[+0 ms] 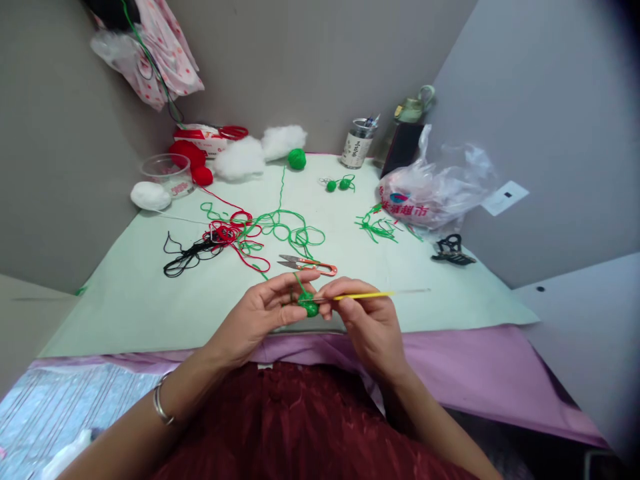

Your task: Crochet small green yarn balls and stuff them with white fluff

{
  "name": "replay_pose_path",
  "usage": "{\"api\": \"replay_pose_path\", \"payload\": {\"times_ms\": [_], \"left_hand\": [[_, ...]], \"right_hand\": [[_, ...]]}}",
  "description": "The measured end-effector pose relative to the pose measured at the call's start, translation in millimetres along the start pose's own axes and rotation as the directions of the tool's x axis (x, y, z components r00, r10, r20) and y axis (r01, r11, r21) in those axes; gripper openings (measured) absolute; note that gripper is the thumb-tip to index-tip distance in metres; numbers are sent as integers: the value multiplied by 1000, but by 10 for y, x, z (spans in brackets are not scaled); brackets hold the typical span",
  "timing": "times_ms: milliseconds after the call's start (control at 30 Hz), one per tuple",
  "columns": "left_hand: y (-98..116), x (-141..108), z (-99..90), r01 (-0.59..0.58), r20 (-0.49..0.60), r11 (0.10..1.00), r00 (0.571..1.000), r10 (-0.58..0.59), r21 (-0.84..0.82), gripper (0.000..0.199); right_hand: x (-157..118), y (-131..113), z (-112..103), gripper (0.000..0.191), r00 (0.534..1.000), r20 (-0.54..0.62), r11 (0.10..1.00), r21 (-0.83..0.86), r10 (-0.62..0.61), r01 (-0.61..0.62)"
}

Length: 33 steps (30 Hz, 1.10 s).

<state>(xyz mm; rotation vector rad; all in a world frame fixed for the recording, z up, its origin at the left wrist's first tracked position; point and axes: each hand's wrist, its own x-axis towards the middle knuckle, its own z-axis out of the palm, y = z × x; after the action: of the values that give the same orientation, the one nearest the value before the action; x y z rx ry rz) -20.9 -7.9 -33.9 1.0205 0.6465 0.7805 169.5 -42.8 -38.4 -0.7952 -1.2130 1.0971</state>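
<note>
My left hand [267,303] pinches a small green crocheted piece [310,307] near the table's front edge, with green yarn [301,283] running up over its fingers. In my right hand [367,323] is a crochet hook [365,295] with a yellow grip, held like a pen. Its thin metal tip meets the top of the green piece; whether it passes through a stitch I cannot tell. Just beyond my fingers lie thread snips [323,268] with orange handles. Loose loops of green yarn [295,230] spread behind them.
Tangled red yarn [235,230] and black yarn [187,257] lie left. Behind stand a clear plastic tub [167,175], white stuffing [240,159], a green yarn ball [297,159] and a pen holder [357,145]. Right are green scraps [377,227], a plastic bag [435,190] and a black hair claw [453,251].
</note>
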Motion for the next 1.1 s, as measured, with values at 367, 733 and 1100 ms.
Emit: {"api": "replay_pose_path", "payload": {"times_ms": [367,733,1100], "left_hand": [[-11,-15,61,-63,-78,998,995,64,16,78],[41,-59,71,-75,-74,962,992,98,263,72],[37,-92,20,-183,-21,888,977,211,421,76]], "right_hand": [[9,9,35,21,968,63,926,-282,-241,249],[-5,47,63,18,972,-37,958,-184,-232,221],[-8,75,-36,19,998,36,999,14,-47,46]]}}
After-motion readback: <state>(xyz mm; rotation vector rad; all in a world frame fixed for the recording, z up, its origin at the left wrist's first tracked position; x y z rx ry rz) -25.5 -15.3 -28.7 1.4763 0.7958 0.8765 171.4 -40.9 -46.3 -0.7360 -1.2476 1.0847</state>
